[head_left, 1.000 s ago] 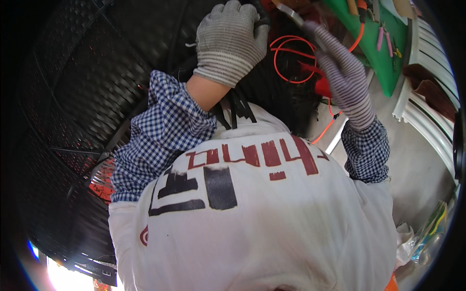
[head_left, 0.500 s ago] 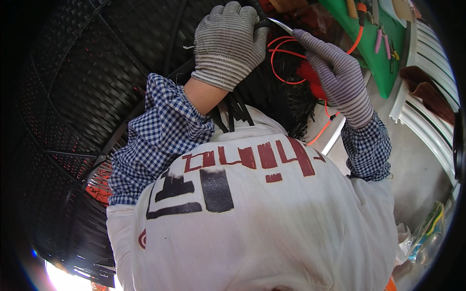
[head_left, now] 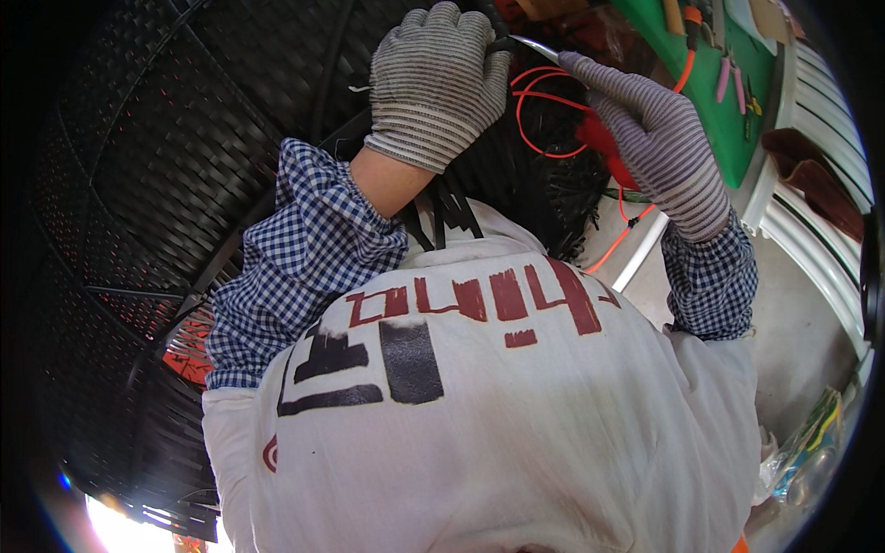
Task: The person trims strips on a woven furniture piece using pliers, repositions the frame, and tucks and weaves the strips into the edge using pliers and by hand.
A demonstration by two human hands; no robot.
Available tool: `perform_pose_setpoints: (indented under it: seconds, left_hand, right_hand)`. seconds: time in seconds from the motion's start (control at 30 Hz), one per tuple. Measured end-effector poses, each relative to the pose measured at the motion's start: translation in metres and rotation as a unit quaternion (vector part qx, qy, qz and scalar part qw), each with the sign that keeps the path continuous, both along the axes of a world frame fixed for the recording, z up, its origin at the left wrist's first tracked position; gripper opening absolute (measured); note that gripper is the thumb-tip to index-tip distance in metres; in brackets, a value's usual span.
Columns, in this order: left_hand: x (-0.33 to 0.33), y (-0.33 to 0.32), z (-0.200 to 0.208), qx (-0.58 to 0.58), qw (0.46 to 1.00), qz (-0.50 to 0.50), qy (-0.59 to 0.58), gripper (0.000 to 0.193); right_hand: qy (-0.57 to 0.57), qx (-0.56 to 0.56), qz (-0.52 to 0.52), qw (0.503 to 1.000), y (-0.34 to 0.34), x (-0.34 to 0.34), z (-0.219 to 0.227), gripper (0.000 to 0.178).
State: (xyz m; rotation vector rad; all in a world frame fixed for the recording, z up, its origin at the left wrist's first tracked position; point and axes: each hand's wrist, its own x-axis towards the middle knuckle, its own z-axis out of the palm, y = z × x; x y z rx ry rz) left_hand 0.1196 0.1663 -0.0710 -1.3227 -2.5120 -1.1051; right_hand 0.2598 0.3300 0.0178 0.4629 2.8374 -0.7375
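Observation:
My left hand [head_left: 435, 88], in a grey-and-white striped glove, is closed over dark strands at the edge of a large black woven piece [head_left: 184, 120]. A short black strip [head_left: 501, 43] shows beside its thumb. From there a narrow, shiny curved strip [head_left: 535, 46] runs to the fingertips of my right hand [head_left: 656, 138], which pinches its end. That hand wears a similar striped glove. Below its fingers is a bright red object [head_left: 607, 143], partly hidden; whether the hand touches it I cannot tell. Black strands [head_left: 452, 207] hang against my white garment [head_left: 516, 405].
A thin orange hose [head_left: 527, 129] loops between my hands, above a heap of black strands [head_left: 567, 198]. A green surface [head_left: 705, 92] at the upper right carries pink-handled pliers [head_left: 730, 81] and other tools. Pale ribbed panels [head_left: 816, 240] and a brown piece [head_left: 800, 166] lie at the right.
My right hand has moved a little to the right, drawing the strip's near end along. The left hand stays almost where it was.

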Motion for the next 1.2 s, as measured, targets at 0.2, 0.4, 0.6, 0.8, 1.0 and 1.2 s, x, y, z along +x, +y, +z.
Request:
perform_pose_setpoints:
  seconds: [0.2, 0.4, 0.6, 0.8, 1.0, 1.2]
  left_hand:
    - [0.000, -0.002, -0.001, 0.005, 1.000, -0.007, -0.009, 0.021]
    - [-0.003, 0.000, -0.004, 0.000, 1.000, -0.016, 0.002, 0.021]
    - [-0.004, 0.000, -0.003, -0.005, 1.000, -0.014, 0.015, 0.022]
    - [-0.003, -0.001, -0.006, -0.002, 1.000, 0.001, 0.006, 0.022]
    - [-0.003, -0.001, -0.007, -0.011, 1.000, 0.001, -0.005, 0.023]
    - [-0.002, -0.002, -0.004, -0.003, 1.000, 0.002, -0.002, 0.022]
  right_hand:
    - [0.053, -0.086, -0.018, 0.995, 0.007, 0.004, -0.018, 0.036]
    - [0.095, -0.055, -0.040, 0.993, 0.001, 0.010, -0.040, 0.036]
    - [0.134, -0.075, -0.043, 0.987, -0.004, 0.011, -0.048, 0.036]
    - [0.149, -0.061, -0.042, 0.986, 0.006, 0.016, -0.031, 0.035]
    - [0.048, -0.008, 0.005, 0.999, 0.005, 0.007, -0.022, 0.038]
    - [0.035, 0.016, 0.011, 0.999, 0.004, 0.003, -0.020, 0.036]
